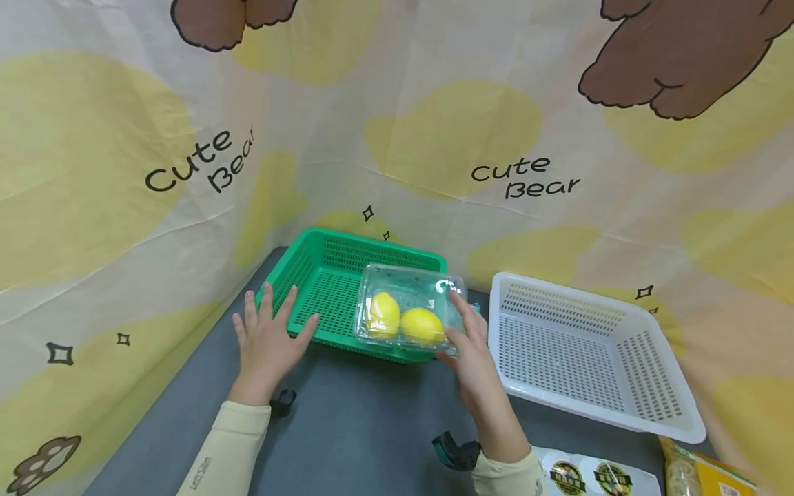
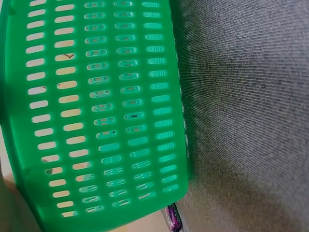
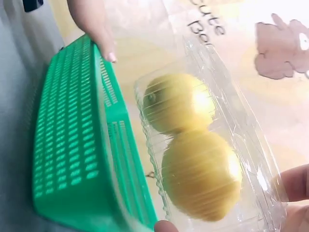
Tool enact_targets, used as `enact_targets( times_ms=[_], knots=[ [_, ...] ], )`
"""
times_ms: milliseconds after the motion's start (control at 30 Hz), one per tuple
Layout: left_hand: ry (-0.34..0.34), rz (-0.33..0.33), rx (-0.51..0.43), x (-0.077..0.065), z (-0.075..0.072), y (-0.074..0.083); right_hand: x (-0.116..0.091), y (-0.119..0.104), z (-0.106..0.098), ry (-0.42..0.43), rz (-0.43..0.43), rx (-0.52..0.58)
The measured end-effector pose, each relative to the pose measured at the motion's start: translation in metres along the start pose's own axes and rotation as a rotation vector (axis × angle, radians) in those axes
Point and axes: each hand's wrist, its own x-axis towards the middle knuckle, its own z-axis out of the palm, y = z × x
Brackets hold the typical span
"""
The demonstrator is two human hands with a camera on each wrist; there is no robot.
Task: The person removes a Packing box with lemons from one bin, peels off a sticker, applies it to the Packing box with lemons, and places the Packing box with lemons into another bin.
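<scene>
A green perforated basket (image 1: 335,296) sits at the back of the table. At its front-left corner my left hand (image 1: 267,348) is spread, fingers straight and apart, with the thumb over the front rim. My right hand (image 1: 471,358) grips the right end of a clear plastic box (image 1: 409,282), thumb and fingers on either side of it. Two yellow lemons, a left lemon (image 1: 384,315) and a right lemon (image 1: 422,326), lie inside the box. In the right wrist view the box is tilted above the basket's rim, and the lemons show through its ribbed plastic.
A white perforated basket (image 1: 558,344) stands to the right. In front of it lie a sheet with round labels (image 1: 567,477) and a yellow package (image 1: 707,475). A purple wrapper (image 2: 173,218) shows beyond the green basket. Printed cloth (image 1: 422,138) hangs behind the grey table (image 1: 366,420).
</scene>
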Motion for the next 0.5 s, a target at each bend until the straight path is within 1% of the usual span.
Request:
enact_targets(
  times_ms=[133,233,367,433,467,500],
  knots=[
    [-0.004,0.012,-0.010,-0.001,0.000,0.001,-0.037,0.006,-0.023,0.034,0.034,-0.026],
    [-0.004,0.012,-0.012,-0.001,-0.002,0.002,-0.061,0.015,-0.037,0.055,0.073,-0.042],
    [0.003,0.014,-0.026,0.000,-0.002,0.001,-0.084,0.035,-0.051,0.102,0.157,-0.055],
    [0.007,0.019,-0.030,0.000,-0.001,0.000,-0.094,0.048,-0.056,0.111,0.180,-0.080],
    [0.009,0.020,-0.034,0.000,0.000,-0.001,-0.100,0.055,-0.058,0.115,0.181,-0.093],
    [0.010,0.021,-0.036,0.000,0.000,-0.001,-0.107,0.065,-0.060,0.109,0.122,-0.151]
  ],
)
